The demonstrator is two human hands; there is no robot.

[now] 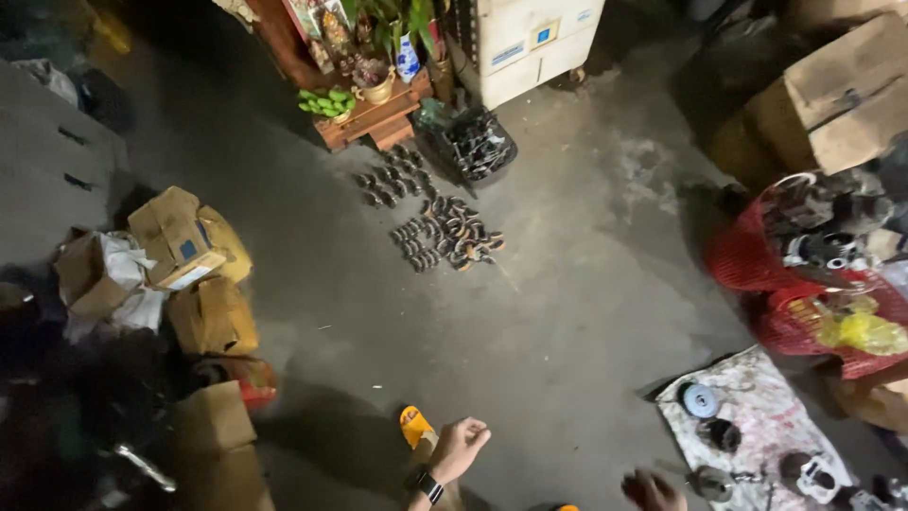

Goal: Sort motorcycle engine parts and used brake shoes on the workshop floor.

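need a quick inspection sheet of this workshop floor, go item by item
surface: grey concrete floor, stained.
job's things: round metal parts on a dirty white cloth, by the right hand.
clutter: rows of small dark parts on the floor; black crate; cardboard boxes; red baskets of parts.
grips: left hand loosely closed, empty; right hand blurred, cannot tell.
cables: nothing seen.
surroundings: wooden stand with plants and green fruit; white appliance; orange sandal.

Bare left grip (461, 445), black wristwatch (430, 488) on its wrist; yellow-orange sandal (416, 426) on foot
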